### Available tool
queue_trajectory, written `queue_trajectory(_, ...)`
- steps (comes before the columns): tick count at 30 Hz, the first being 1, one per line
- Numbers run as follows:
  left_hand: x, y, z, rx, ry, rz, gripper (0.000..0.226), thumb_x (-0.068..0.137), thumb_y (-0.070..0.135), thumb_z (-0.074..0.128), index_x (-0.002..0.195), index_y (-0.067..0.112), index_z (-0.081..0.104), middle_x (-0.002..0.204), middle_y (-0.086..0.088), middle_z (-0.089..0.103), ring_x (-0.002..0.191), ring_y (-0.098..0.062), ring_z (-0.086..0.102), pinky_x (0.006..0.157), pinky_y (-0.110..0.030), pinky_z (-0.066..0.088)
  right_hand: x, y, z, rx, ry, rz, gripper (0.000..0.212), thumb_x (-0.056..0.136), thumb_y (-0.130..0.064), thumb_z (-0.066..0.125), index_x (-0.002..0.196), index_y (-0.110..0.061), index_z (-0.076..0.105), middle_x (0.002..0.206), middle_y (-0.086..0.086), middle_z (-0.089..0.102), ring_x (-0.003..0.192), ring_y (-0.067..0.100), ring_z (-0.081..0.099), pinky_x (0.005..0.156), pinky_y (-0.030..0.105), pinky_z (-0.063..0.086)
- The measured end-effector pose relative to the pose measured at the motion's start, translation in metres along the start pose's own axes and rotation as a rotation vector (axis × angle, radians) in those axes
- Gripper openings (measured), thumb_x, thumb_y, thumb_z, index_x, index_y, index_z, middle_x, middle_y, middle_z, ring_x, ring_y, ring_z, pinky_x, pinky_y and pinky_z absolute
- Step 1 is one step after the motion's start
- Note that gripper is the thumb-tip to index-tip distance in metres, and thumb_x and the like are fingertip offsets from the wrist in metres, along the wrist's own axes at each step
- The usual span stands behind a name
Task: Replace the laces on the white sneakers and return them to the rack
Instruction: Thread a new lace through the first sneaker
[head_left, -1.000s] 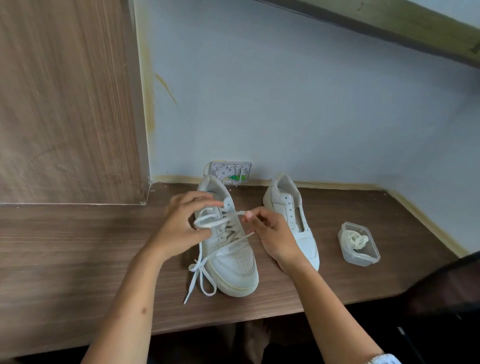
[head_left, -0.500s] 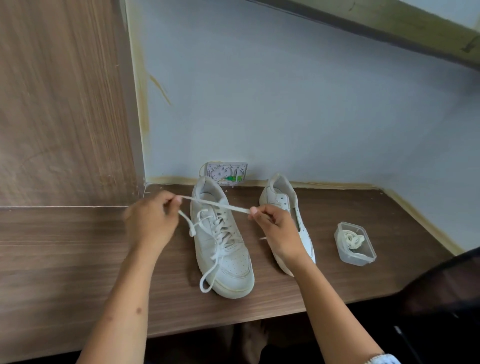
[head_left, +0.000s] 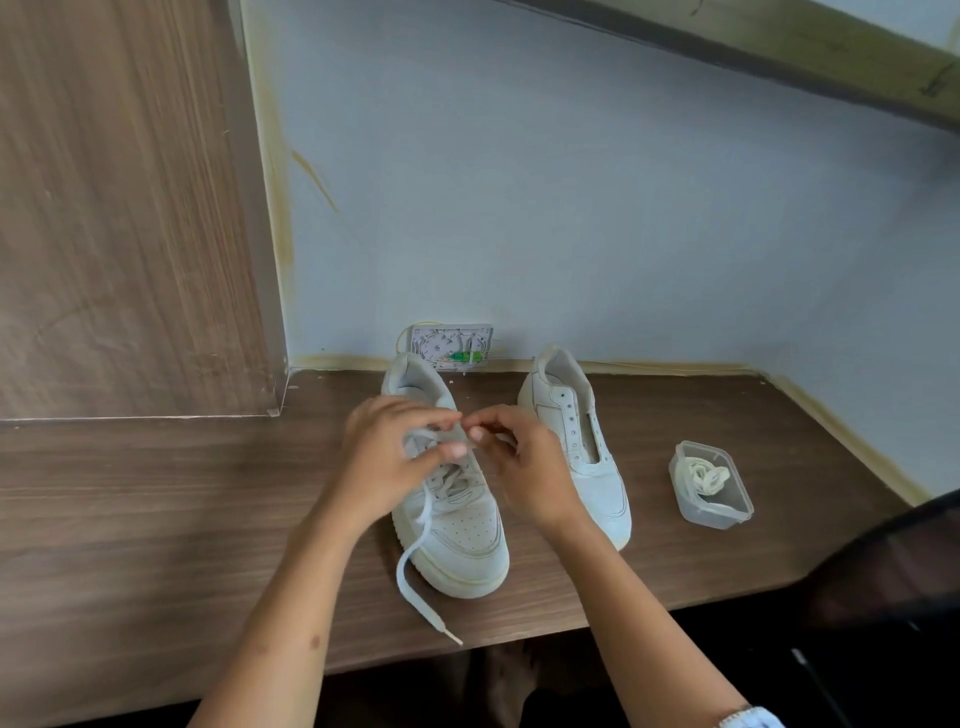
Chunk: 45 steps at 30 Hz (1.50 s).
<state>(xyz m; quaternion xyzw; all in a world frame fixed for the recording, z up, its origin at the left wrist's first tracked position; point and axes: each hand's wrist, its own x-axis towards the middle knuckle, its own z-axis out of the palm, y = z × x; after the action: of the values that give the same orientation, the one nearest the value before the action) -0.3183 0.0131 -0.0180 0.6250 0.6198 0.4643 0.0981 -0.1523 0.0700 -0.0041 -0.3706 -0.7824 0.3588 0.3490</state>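
Head view. At frame centre, the left hand (head_left: 384, 462) and right hand (head_left: 524, 467) met over the laced sneaker (head_left: 457, 525) on the wooden desk (head_left: 156, 519), each pinching the white lace (head_left: 415, 551) near the tongue; one loose end trailed toward the desk's front edge. The unlaced sneaker (head_left: 587, 447) stood just right. Farther right, a clear plastic container (head_left: 712, 486) held a coiled lace (head_left: 704, 475).

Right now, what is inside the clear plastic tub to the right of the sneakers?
The clear plastic tub has no lid on and holds a coiled cream lace. Whether anything lies beneath the coil is hidden.
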Motion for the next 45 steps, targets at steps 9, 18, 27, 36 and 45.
queue_trajectory(9,0.004,-0.007,0.011,0.022,0.062,0.001,0.027,0.08,0.06,0.061,0.104,0.05,0.067,0.09,0.03,0.066,0.101,-0.004,0.057,0.101,-0.058,0.034,-0.001,0.0,-0.002,0.1,0.093,0.023,0.027,0.092,0.002,0.057,0.103,-0.022,0.062,0.105,0.003,0.063,0.093,0.005,0.062,0.082,0.016,0.048)
queue_trajectory(18,0.002,0.002,0.02,0.071,0.068,-0.006,0.02,0.081,0.036,0.073,0.1,0.041,0.073,0.08,0.026,0.064,0.097,0.002,0.047,0.11,-0.053,0.022,0.001,-0.002,0.003,0.191,0.132,0.062,0.024,0.087,-0.001,0.068,0.1,-0.019,0.059,0.084,0.002,0.067,0.08,0.013,0.067,0.071,0.023,0.055)
queue_trajectory(27,0.002,-0.001,0.013,0.19,0.113,-0.03,0.025,0.088,0.048,0.062,0.111,0.039,0.07,0.103,0.018,0.067,0.106,-0.011,0.052,0.107,-0.056,0.026,0.007,-0.002,0.012,0.041,0.175,-0.073,0.028,0.096,0.002,0.049,0.095,-0.023,0.061,0.094,0.001,0.068,0.089,0.01,0.069,0.08,0.031,0.057)
queue_trajectory(36,0.007,-0.001,0.014,0.049,0.295,-0.023,0.018,0.089,0.033,0.067,0.105,0.037,0.072,0.079,0.019,0.071,0.084,-0.009,0.065,0.094,-0.057,0.042,0.008,-0.01,0.016,0.039,0.28,0.022,0.019,0.093,-0.026,0.067,0.11,-0.02,0.061,0.09,-0.011,0.07,0.085,-0.002,0.066,0.075,0.018,0.054)
queue_trajectory(45,0.007,-0.008,0.018,0.069,0.326,-0.098,0.018,0.099,0.028,0.049,0.096,0.025,0.067,0.087,0.013,0.07,0.083,-0.015,0.064,0.095,-0.054,0.043,-0.001,0.011,0.018,-0.344,-0.101,0.303,0.032,0.09,-0.047,0.063,0.108,-0.021,0.056,0.103,-0.004,0.062,0.092,0.013,0.061,0.082,0.039,0.055)
